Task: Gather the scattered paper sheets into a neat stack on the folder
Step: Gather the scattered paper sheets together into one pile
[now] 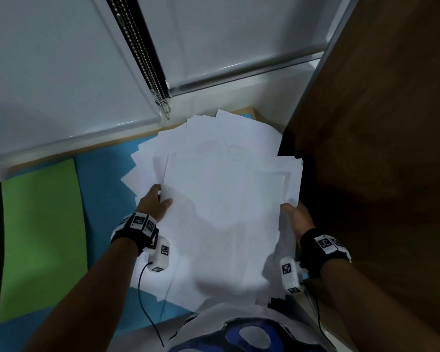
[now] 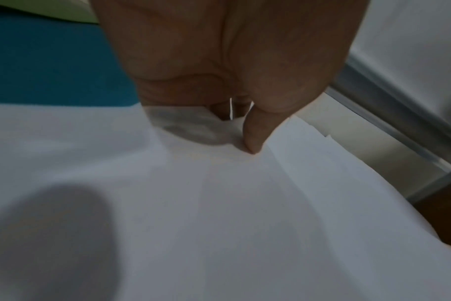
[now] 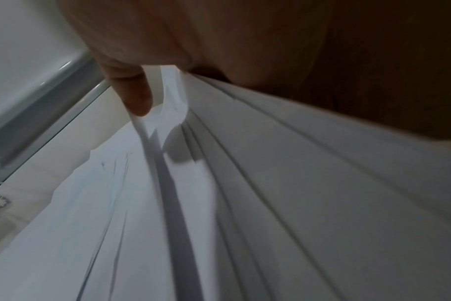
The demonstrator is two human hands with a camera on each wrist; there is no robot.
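Sheets, an uneven sheaf, long axis running away from the person, held at both side edges: left hand pinches thumb over fingers; right hand curls round its edge. Blue mat beneath, green pad left, brown panel close right, blind beyond.

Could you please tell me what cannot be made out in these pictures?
- Folder: no view shows it; the paper sheets may cover it.
- Left hand fingers: tucked under the sheets, head view.
- Right hand fingers: behind the sheets' edge, head view.
- Sheet count: right wrist view blurred.
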